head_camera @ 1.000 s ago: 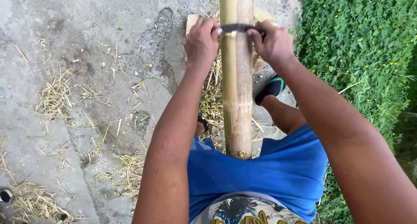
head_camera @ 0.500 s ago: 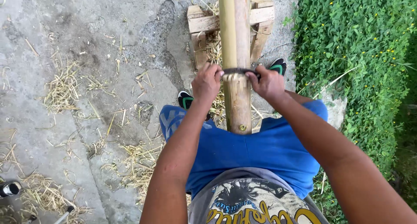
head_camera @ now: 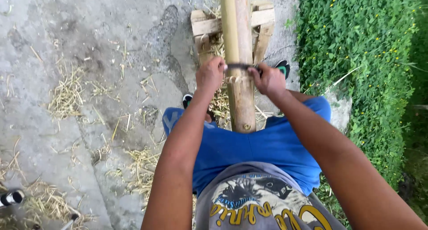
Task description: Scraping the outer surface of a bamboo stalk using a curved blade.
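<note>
In the head view, straight below you, a thick tan bamboo pole runs from between your legs up to the top edge of the picture. Its cut near end, with a small dark hole, lies over your blue shorts. Farther up, the pole rests on a low stand of pale wooden slats, and dry straw is heaped under it.

Your left hand is closed in a fist on the left side of the pole, and your right hand is closed the same way on the right side. Between the 2 fists a dark, narrow blade lies straight across the pole, touching its top surface just above a node ring. Each fist is wrapped tight around 1 end of that blade, so no fingers are spread and both ends are hidden inside the hands. Below the blade the pole looks browner and rougher; above it the skin is paler and smoother.

A dark shoe with green trim shows just right of the right hand, and another shows beside your left forearm. To the left lies grey concrete ground strewn with straw scraps. To the right stands a green leafy hedge with small yellow flowers.
</note>
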